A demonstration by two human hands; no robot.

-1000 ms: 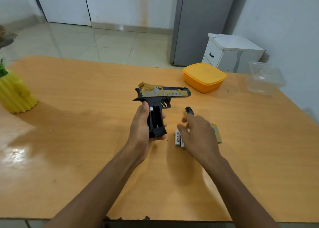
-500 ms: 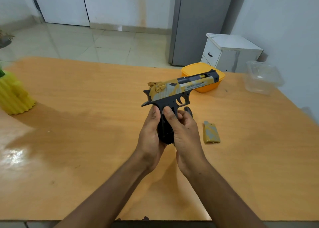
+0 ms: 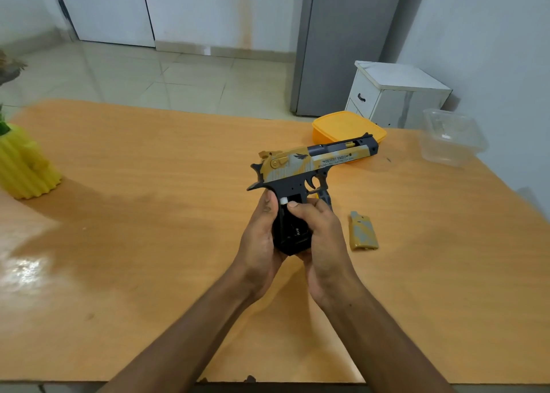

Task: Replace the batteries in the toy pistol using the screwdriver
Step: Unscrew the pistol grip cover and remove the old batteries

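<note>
The toy pistol (image 3: pixel 315 166), yellow and grey on top with a black grip, is held above the wooden table (image 3: pixel 148 214), muzzle pointing right. My left hand (image 3: pixel 259 238) wraps the grip from the left. My right hand (image 3: pixel 321 238) covers the open battery compartment from the right, its fingertips pressing a white battery (image 3: pixel 283 201) at the top of the grip. The yellow-grey battery cover (image 3: pixel 363 231) lies on the table just right of my hands. A dark screwdriver handle (image 3: pixel 325 196) shows behind my right hand, mostly hidden.
A yellow lidded box (image 3: pixel 345 126) sits behind the pistol's muzzle and a transparent container (image 3: pixel 451 138) at the far right corner. A yellow ribbed pot (image 3: pixel 25 166) stands at the left edge. Beyond the table are a white cabinet (image 3: pixel 395 95) and tiled floor.
My right hand picked the batteries off the table and came to the pistol's grip. The pistol was lifted and tilted up; both hands now hold it.
</note>
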